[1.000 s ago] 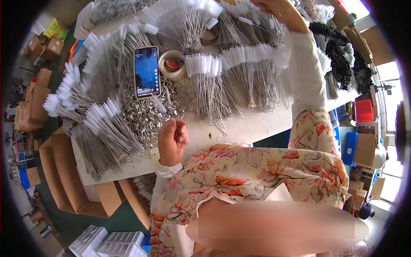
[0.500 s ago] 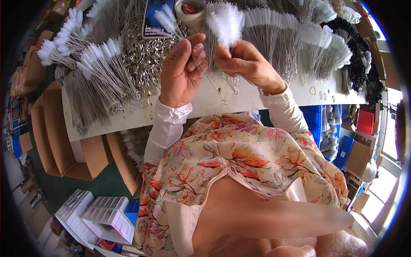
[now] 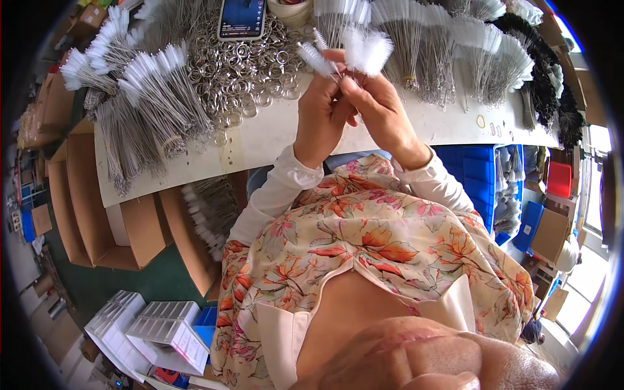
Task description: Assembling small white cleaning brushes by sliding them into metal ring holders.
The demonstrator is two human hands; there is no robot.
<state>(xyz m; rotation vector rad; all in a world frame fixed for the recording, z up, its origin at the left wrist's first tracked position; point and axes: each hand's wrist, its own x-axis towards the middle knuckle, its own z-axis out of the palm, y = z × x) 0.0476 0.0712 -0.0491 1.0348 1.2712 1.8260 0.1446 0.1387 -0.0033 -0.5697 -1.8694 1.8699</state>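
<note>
My left hand (image 3: pixel 322 120) and my right hand (image 3: pixel 382 110) meet above the front part of the white table (image 3: pixel 273 133). Closed fingers of the left hold a few thin wire-handled brushes (image 3: pixel 314 60) with white bristles, their heads pointing up. A fuller white bunch of brushes (image 3: pixel 368 52) fans out above my right hand, which is closed around it. The fingertips of both hands come together at the wire stems, and the lower stems are hidden by the hands. Behind them lies a row of bundled white brushes (image 3: pixel 416 39).
Loose metal rings (image 3: pixel 244 81) are heaped left of my hands, near a phone (image 3: pixel 242 18) and a round container (image 3: pixel 290 12). Piles of wire brushes (image 3: pixel 156 91) cover the table's left. Black brushes (image 3: pixel 552 78) lie far right. A blue bin (image 3: pixel 465 175) stands below the edge.
My left hand has moved right with its brushes and now meets my right hand. The bunch in the right has shifted slightly right and down. The phone's screen shows more fully.
</note>
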